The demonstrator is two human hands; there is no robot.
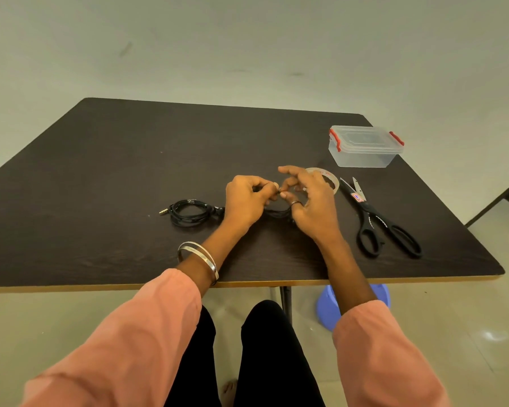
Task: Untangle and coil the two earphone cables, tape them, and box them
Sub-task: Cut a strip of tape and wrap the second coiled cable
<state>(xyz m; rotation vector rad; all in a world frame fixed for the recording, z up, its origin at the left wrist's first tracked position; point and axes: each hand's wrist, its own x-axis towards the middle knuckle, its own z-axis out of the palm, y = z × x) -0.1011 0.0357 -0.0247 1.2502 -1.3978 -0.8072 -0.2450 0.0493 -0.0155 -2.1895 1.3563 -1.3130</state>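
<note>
One black earphone cable [188,212] lies coiled on the dark table [130,160], its gold plug pointing left. A second black cable coil [276,213] sits between my hands, mostly hidden by them. My left hand [244,201] pinches part of this second coil with curled fingers. My right hand [309,198] meets it fingertip to fingertip and pinches something small at the coil's top; whether that is tape or cable I cannot tell. A clear tape roll [326,177] shows just behind my right hand. The clear box [365,146] with red clips stands shut at the back right.
Black-handled scissors [376,221] lie right of my right hand, blades pointing away from me. The table's near edge runs under my forearms. A blue stool [326,306] stands on the floor below the table. My left wrist carries a metal bangle.
</note>
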